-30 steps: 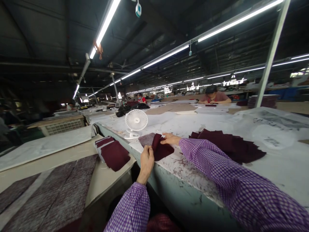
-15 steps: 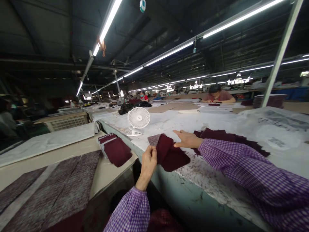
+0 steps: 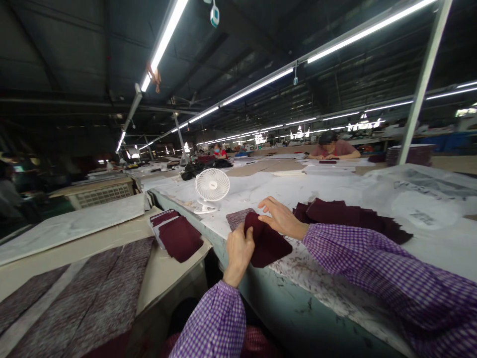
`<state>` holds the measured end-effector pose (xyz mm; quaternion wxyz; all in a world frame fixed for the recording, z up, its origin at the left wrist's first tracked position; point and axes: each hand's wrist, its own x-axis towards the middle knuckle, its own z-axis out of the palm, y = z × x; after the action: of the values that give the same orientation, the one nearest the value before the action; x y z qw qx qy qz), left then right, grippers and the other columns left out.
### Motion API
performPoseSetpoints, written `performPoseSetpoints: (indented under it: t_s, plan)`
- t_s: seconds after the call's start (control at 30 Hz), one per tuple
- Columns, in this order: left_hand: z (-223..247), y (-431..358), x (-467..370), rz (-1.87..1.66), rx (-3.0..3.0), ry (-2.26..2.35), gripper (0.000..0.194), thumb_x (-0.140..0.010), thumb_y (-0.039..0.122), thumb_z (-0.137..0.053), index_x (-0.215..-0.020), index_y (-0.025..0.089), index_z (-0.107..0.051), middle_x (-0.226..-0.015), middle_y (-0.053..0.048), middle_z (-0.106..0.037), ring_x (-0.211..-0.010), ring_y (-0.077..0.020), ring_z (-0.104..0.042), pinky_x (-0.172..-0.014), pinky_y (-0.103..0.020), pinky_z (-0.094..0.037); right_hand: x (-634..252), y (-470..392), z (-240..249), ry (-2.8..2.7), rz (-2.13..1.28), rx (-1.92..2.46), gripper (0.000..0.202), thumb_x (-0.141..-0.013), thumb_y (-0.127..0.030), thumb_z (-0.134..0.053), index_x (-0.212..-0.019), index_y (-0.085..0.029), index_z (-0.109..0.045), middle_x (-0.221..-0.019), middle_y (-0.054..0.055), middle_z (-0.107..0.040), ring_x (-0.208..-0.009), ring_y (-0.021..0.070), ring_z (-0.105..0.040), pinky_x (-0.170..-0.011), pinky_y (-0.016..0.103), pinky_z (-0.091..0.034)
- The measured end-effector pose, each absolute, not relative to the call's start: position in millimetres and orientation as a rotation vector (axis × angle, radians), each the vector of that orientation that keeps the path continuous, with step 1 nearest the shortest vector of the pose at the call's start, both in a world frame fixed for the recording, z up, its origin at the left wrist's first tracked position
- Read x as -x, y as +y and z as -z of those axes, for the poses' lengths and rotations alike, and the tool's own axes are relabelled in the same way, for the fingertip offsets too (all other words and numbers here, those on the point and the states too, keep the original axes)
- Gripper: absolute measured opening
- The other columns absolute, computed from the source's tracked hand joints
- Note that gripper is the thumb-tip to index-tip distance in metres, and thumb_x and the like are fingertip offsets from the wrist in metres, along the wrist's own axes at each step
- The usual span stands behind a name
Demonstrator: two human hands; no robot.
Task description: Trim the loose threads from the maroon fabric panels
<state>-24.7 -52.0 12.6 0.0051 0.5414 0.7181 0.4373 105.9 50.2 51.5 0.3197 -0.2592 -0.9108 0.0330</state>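
My left hand (image 3: 239,250) is closed on the left edge of a maroon fabric piece (image 3: 269,244), thumb on top, lifting that edge. The rest of the piece lies on the white-covered table, near its front edge. My right hand (image 3: 282,217) rests above the far right part of the piece, fingers apart and slightly bent; whether its fingertips touch the fabric I cannot tell. Behind my left hand a speckled grey-maroon fabric piece (image 3: 238,218) lies flat. To the right of my right hand, a fanned-out row of maroon pieces (image 3: 345,213) is partly hidden by my sleeve.
A small white fan (image 3: 212,185) stands at the table's left edge. On the lower table at left are a stack of maroon pieces (image 3: 179,237) and large speckled panels (image 3: 93,293). Clear plastic wrapping (image 3: 428,201) lies at right. A person (image 3: 333,146) works across the table.
My left hand has moved right and slightly forward, folding the fabric's left edge over. My right hand has shifted a little left, its fingers more bent. The view has turned slightly.
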Motion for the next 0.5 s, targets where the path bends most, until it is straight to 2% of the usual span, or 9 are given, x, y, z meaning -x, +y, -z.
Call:
performPoseSetpoints:
  t_s: [0.07, 0.13, 0.2, 0.3, 0.4, 0.5]
  plan:
    - [-6.4, -45.7, 29.9, -1.501, -1.621, 2.157, 0.024, -0.085, 0.027, -0.046, -0.093, 0.014, -0.064, -0.081, -0.013, -0.069, -0.082, -0.0268, -0.065, -0.076, -0.036, -0.045, -114.4, 48.7, -38.0, -2.441, -0.041, 0.693, 0.014, -0.085, -0.020, -0.050, -0.094, -0.016, -0.061, -0.091, 0.006, -0.062, -0.082, 0.0170, -0.059, -0.076, 0.030, -0.044]
    - [-0.8, -42.9, 41.9, -1.709, -1.469, 1.966, 0.020, -0.082, 0.028, -0.052, -0.087, 0.015, -0.065, -0.077, -0.010, -0.069, -0.077, -0.0234, -0.064, -0.075, -0.035, -0.047, -122.0, 47.0, -22.5, -2.587, 0.030, 0.574, 0.019, -0.089, -0.023, -0.046, -0.096, -0.016, -0.062, -0.093, 0.007, -0.064, -0.088, 0.0186, -0.058, -0.083, 0.032, -0.044]
    - [1.4, -43.7, 62.5, -1.979, -1.124, 1.694, 0.016, -0.078, 0.026, -0.057, -0.084, 0.014, -0.064, -0.072, -0.006, -0.067, -0.070, -0.0188, -0.063, -0.073, -0.033, -0.050, -126.3, 45.1, -9.6, -2.666, 0.109, 0.472, 0.023, -0.091, -0.025, -0.044, -0.103, -0.014, -0.061, -0.101, 0.009, -0.063, -0.096, 0.0197, -0.057, -0.089, 0.034, -0.042]
    - [-4.7, -52.0, 105.7, -2.310, -0.472, 1.371, 0.016, -0.070, 0.017, -0.063, -0.085, 0.013, -0.060, -0.069, -0.001, -0.063, -0.060, -0.0128, -0.060, -0.066, -0.031, -0.053, -126.4, 43.3, -0.8, -2.683, 0.193, 0.494, 0.025, -0.092, -0.024, -0.042, -0.102, -0.012, -0.061, -0.102, 0.010, -0.063, -0.095, 0.0206, -0.056, -0.089, 0.034, -0.043]
    - [-16.6, -65.8, 141.3, -2.529, -0.191, 1.356, 0.022, -0.067, 0.015, -0.064, -0.088, 0.014, -0.059, -0.072, 0.002, -0.061, -0.057, -0.0097, -0.057, -0.062, -0.030, -0.053, -123.9, 43.8, -1.1, -2.676, 0.192, 0.516, 0.025, -0.091, -0.024, -0.042, -0.101, -0.011, -0.062, -0.100, 0.010, -0.062, -0.093, 0.0208, -0.056, -0.089, 0.035, -0.043]
    - [-23.0, -77.2, 142.1, -2.616, -0.414, 1.487, 0.019, -0.073, 0.022, -0.060, -0.089, 0.013, -0.062, -0.072, 0.001, -0.063, -0.061, -0.0106, -0.058, -0.065, -0.028, -0.053, -122.8, 46.9, -6.4, -2.704, 0.082, 0.523, 0.025, -0.090, -0.024, -0.044, -0.103, -0.012, -0.062, -0.103, 0.011, -0.062, -0.097, 0.0216, -0.056, -0.092, 0.037, -0.042]
